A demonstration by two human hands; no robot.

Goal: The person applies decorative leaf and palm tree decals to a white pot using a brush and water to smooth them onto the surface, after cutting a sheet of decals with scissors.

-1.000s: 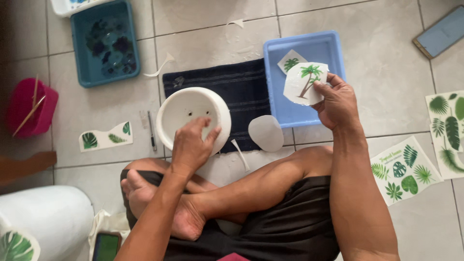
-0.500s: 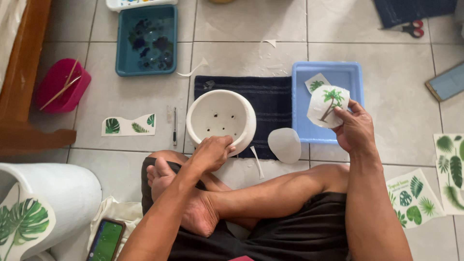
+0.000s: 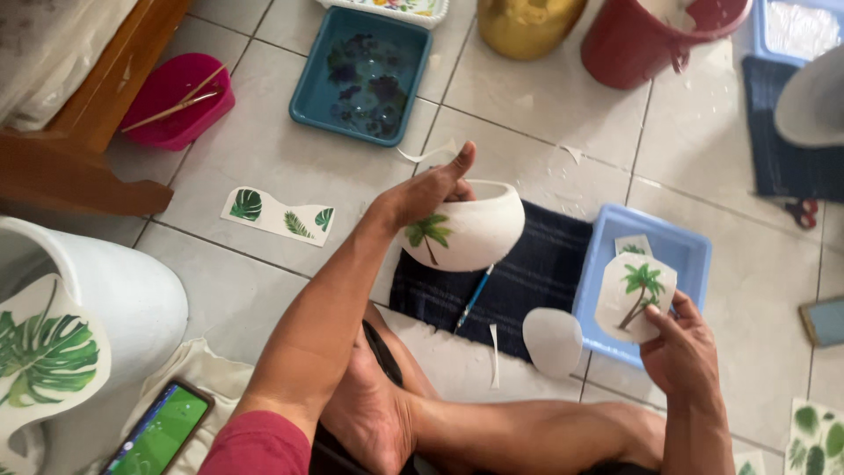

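My left hand [image 3: 428, 191] grips the rim of a small white pot [image 3: 470, 230], tipped on its side above a dark blue cloth [image 3: 545, 273]. A palm tree decal shows on the pot's wall. My right hand [image 3: 681, 352] holds a cut-out palm tree decal [image 3: 636, 295] over a light blue tray [image 3: 673, 255] that has another decal piece in it. A white backing piece [image 3: 552, 341] lies by the cloth's edge, and a blue-handled tool [image 3: 473, 297] rests on the cloth.
A teal tray [image 3: 303, 97] of water with leaf decals and a pink bowl [image 3: 180, 97] with sticks sit on the tiled floor. A leaf decal sheet [image 3: 280, 215], a large white pot [image 3: 97, 308] with a leaf decal, a phone [image 3: 161, 429], a red bucket [image 3: 651, 40], scissors [image 3: 802, 211].
My left hand has lifted the white pot off the cloth and tipped it on its side, showing its palm decal. The view has shifted right and nearer.
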